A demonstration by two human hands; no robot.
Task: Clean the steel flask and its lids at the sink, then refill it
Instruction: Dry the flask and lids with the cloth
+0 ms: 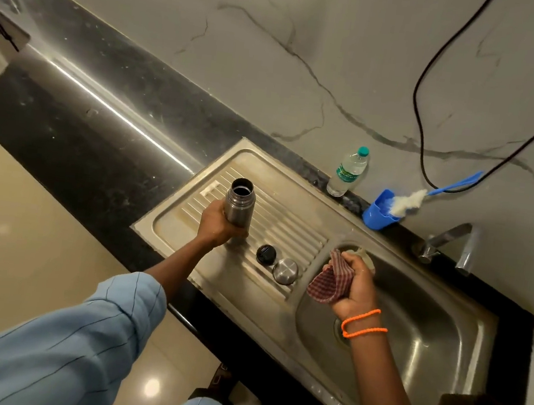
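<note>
Flask (pixel 239 204) base hidden behind the gripping left hand (pixel 220 222), upright and uncapped on the sink (pixel 464 331) drainboard, both lids (pixel 277 263) between it and the right hand (pixel 354 289) clutching a checked cloth (pixel 328 281) over the basin.

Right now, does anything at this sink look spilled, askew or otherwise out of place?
Little stands out. The blue cup on the counter behind the sink leans over, with a soapy bottle brush sticking out of it. The open flask stands upright in the left hand; both lids sit on the drainboard.
</note>
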